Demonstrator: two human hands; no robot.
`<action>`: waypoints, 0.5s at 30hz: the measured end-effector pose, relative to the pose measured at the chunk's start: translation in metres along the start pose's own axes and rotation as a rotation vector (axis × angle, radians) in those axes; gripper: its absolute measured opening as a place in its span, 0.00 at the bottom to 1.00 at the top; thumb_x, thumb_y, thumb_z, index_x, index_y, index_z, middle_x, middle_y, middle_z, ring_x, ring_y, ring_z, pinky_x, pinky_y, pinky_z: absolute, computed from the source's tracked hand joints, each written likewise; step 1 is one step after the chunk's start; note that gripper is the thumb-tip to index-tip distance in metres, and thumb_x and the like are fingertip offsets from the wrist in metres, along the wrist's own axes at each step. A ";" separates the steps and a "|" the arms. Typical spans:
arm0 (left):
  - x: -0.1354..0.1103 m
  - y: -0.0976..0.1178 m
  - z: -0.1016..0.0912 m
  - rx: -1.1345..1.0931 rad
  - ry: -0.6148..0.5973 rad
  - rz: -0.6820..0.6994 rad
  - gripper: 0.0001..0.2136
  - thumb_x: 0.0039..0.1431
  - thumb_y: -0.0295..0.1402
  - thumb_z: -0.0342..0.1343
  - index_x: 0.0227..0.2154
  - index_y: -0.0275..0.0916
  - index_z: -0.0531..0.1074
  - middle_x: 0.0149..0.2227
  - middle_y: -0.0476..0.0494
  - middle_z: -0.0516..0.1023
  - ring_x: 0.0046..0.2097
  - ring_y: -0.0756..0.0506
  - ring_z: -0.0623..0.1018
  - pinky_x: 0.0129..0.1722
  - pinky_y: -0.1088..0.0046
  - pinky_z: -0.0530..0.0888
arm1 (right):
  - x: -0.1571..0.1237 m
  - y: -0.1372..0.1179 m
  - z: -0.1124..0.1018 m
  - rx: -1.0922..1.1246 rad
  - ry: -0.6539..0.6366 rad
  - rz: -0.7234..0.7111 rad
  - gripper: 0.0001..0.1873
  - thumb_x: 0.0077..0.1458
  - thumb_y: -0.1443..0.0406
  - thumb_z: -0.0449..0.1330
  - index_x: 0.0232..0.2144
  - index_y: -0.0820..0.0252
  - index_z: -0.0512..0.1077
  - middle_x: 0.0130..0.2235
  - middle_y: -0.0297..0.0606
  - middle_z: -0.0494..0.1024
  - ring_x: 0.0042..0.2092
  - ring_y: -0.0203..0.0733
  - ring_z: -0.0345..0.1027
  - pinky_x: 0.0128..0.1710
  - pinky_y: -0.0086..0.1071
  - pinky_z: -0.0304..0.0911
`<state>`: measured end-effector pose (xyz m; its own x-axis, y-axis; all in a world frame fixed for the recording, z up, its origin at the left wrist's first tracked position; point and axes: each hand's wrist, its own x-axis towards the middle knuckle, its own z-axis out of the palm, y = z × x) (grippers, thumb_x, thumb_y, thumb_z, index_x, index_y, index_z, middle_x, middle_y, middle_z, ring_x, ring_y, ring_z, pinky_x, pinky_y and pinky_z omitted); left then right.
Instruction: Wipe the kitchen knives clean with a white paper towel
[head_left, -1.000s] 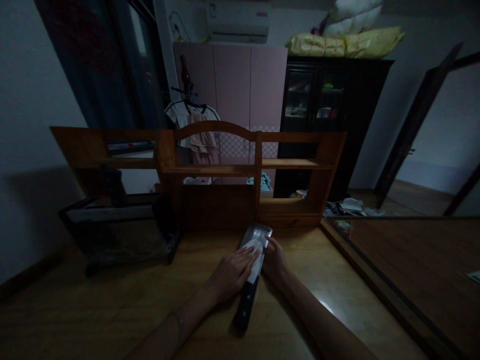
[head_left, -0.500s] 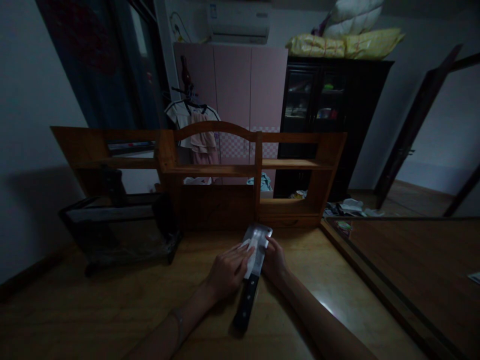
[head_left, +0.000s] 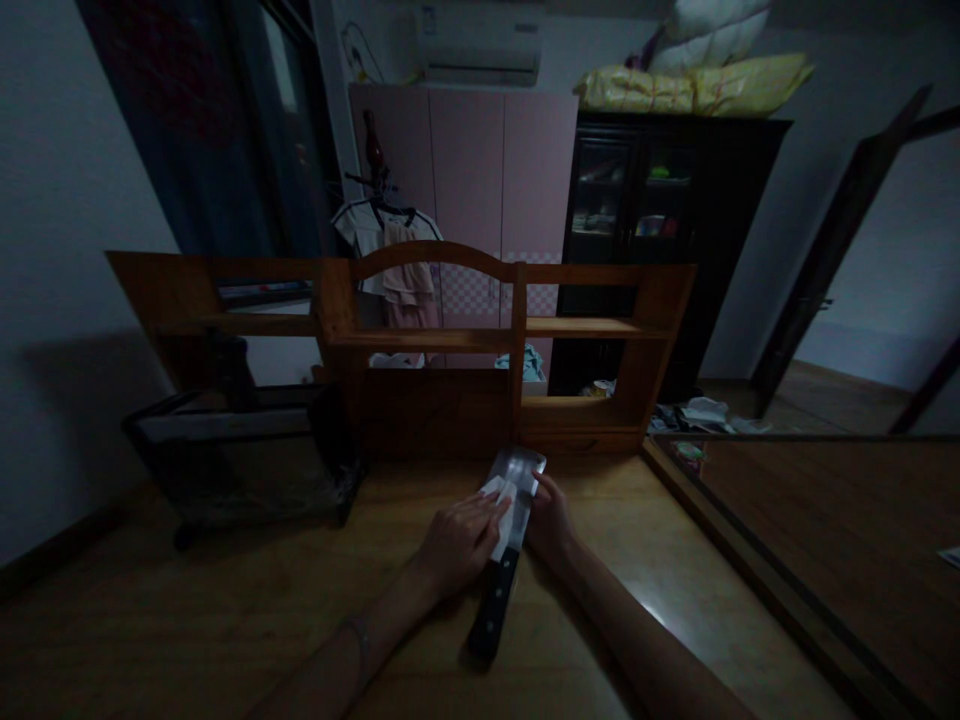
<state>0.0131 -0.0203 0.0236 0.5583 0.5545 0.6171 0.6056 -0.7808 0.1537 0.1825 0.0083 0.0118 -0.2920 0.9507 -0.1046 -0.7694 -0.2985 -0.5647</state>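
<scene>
A cleaver (head_left: 525, 467) with a broad shiny blade and a black riveted handle lies over the wooden tabletop, its handle towards me. My left hand (head_left: 461, 540) presses a white tissue (head_left: 504, 520) flat against the blade, fingers together on top of it. On the blade's right side, my right hand (head_left: 551, 515) grips the edge between thumb and fingers; part of those fingers is hidden beneath the blade. Neither hand touches the handle.
A wooden shelf unit (head_left: 517, 335) stands along the table's far side. To the left is a dark-framed glass tank (head_left: 240, 460). A raised wooden edge (head_left: 720, 535) borders the table on the right. Wardrobes and hanging clothes are behind.
More of the white tissue shows around my left fingers, which have shifted slightly on the blade. My right hand and the cleaver stay nearly in place.
</scene>
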 end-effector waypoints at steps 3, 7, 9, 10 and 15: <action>-0.001 -0.003 -0.002 0.028 0.101 -0.086 0.17 0.63 0.29 0.43 0.52 0.41 0.67 0.51 0.43 0.73 0.53 0.44 0.72 0.54 0.61 0.68 | -0.001 -0.001 0.002 0.004 0.035 0.002 0.13 0.51 0.59 0.56 0.30 0.63 0.72 0.27 0.39 0.77 0.30 0.43 0.72 0.35 0.35 0.66; 0.002 0.005 -0.010 0.005 0.047 -0.063 0.19 0.64 0.28 0.39 0.57 0.42 0.60 0.55 0.45 0.68 0.57 0.45 0.66 0.57 0.61 0.64 | 0.001 0.000 0.000 0.008 0.017 0.001 0.14 0.51 0.58 0.55 0.31 0.63 0.73 0.27 0.39 0.78 0.30 0.42 0.72 0.34 0.34 0.66; 0.005 0.012 -0.013 -0.020 -0.063 0.042 0.20 0.65 0.28 0.38 0.59 0.42 0.56 0.58 0.46 0.64 0.60 0.46 0.62 0.58 0.61 0.62 | 0.002 0.001 -0.004 0.008 0.003 -0.002 0.14 0.52 0.58 0.55 0.30 0.63 0.73 0.27 0.39 0.78 0.29 0.42 0.72 0.34 0.34 0.66; 0.006 0.016 -0.013 -0.029 -0.118 0.096 0.20 0.65 0.29 0.38 0.59 0.43 0.55 0.59 0.46 0.62 0.61 0.46 0.60 0.58 0.62 0.62 | 0.003 0.001 -0.005 0.001 0.009 0.004 0.14 0.51 0.58 0.55 0.29 0.63 0.73 0.26 0.39 0.78 0.28 0.41 0.72 0.33 0.34 0.66; 0.010 0.024 -0.009 -0.012 -0.223 0.200 0.21 0.65 0.29 0.37 0.60 0.44 0.53 0.62 0.48 0.55 0.62 0.45 0.56 0.60 0.60 0.59 | 0.002 0.000 -0.007 -0.014 0.024 0.020 0.14 0.51 0.57 0.55 0.28 0.63 0.73 0.25 0.38 0.78 0.28 0.42 0.72 0.34 0.34 0.66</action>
<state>0.0276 -0.0359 0.0405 0.7775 0.4375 0.4517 0.4647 -0.8837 0.0561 0.1863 0.0111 0.0059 -0.2931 0.9464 -0.1355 -0.7553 -0.3161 -0.5741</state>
